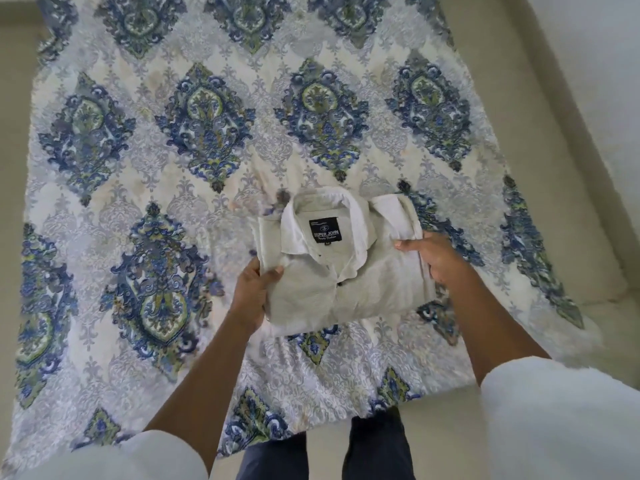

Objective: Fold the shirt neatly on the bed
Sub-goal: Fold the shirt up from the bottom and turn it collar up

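A pale grey-green shirt (374, 282) with a white collar and a black neck label is folded into a compact rectangle, collar side up, over the near middle of the bed (214, 98). My left hand (251, 294) grips its left edge, thumb on top. On the other side, my right hand (434, 256) holds the right edge with the thumb over the fabric. The shirt looks slightly lifted off the bedspread, though I cannot tell for sure.
The bed carries a white spread with large blue and green medallions. Pale floor runs along the left side and the near edge, where my dark trouser legs (325, 452) stand. A pale wall (588, 98) rises on the right.
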Tool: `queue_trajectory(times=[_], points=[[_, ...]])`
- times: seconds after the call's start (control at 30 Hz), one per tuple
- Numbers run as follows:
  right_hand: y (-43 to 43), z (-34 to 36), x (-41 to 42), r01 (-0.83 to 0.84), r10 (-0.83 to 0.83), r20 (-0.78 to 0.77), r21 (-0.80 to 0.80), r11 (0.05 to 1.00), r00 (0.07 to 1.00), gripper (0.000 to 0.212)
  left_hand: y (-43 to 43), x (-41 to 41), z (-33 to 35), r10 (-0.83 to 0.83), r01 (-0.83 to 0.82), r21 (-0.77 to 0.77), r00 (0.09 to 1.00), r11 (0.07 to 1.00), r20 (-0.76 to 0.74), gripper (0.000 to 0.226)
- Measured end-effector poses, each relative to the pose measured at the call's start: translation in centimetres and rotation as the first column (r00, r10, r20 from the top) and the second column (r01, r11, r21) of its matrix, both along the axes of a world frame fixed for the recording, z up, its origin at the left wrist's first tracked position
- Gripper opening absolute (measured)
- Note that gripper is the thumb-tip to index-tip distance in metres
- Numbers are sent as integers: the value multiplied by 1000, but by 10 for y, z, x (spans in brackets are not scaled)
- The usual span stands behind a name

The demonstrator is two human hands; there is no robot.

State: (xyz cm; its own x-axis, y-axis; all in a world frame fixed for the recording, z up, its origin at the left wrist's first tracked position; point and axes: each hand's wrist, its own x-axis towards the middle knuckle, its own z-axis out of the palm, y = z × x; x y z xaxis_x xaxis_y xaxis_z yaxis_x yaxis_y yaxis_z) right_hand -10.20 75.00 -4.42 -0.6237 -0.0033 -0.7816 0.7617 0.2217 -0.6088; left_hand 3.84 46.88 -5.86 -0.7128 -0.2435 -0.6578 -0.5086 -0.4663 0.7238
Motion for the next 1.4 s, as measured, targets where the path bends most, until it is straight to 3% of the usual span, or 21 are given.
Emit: queue_trajectory(times=[0.3, 0.53, 0.7, 0.8, 0.97, 1.07, 1.17, 1.23, 1.4], points=[[188, 18, 13, 149, -148, -38, 32, 988, 988, 19, 177, -32, -7, -174, 172, 93, 985, 981, 10, 26], [316, 1, 3, 88, -85, -46, 90, 992, 995, 18, 311, -24, -34, -132, 100, 251, 985, 963, 111, 32], [363, -26, 0, 31, -29, -28, 113, 993, 999, 17, 356, -11, -59, -106, 52, 291, 979, 955, 173, 38], [375, -45, 0, 19, -18, -10, 133, 991, 1000, 13, 372, -3, -76, -94, 36, 256, 971, 966, 220, 34], [375, -67, 2, 55, -49, -41, 163, 985, 998, 30, 381, 2, -88, -113, 87, 98, 946, 991, 303, 42], [372, -75, 3, 38, -4, -114, 303, 952, 994, 33, 383, -7, -82, -78, 87, -14, 942, 996, 325, 51], [364, -78, -1, 89, -19, -198, 354, 931, 980, 47, 381, -24, -82, 33, 0, -98, 943, 995, 332, 23], [359, -81, -6, 51, 43, -208, 428, 902, 977, 46, 377, -37, -82, 39, 29, -183, 934, 983, 356, 1], [352, -92, -17, 62, 59, -205, 538, 841, 977, 38, 370, -59, -84, 17, 81, -231, 918, 970, 396, 12]])
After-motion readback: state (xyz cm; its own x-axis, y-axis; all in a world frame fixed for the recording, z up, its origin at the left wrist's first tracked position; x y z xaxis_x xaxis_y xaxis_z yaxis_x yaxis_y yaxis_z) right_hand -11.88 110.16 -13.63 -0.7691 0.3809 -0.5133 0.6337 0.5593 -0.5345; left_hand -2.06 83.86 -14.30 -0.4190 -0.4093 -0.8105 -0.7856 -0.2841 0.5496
